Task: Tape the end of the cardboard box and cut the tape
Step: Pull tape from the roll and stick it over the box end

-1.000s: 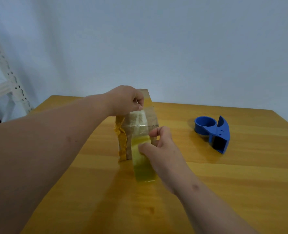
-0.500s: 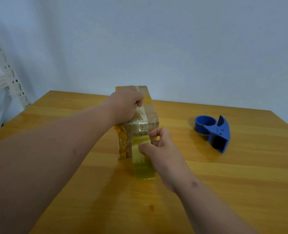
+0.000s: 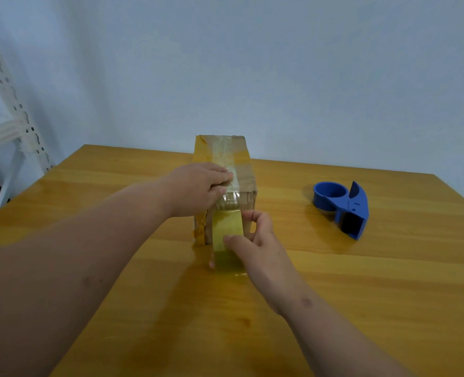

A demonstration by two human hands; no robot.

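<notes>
A small cardboard box (image 3: pixel 245 176) lies on the wooden table (image 3: pixel 361 295), its near end facing me, with yellowish tape patches on its top and side. A clear strip of tape (image 3: pixel 228 200) runs along the box top and over its near edge. My left hand (image 3: pixel 198 189) lies flat on the box top, fingers pressing that strip down. My right hand (image 3: pixel 255 248) grips a yellowish tape roll (image 3: pixel 226 235) in front of the box's near end, close to the tabletop.
A blue tape dispenser (image 3: pixel 342 208) sits on the table to the right of the box. A white perforated shelf post (image 3: pixel 16 104) stands at the far left, beyond the table corner. A pale wall rises behind the table.
My left hand slid along the box top toward me, from the far end to near the front edge, uncovering the taped top. My right hand kept the roll at the near end.
</notes>
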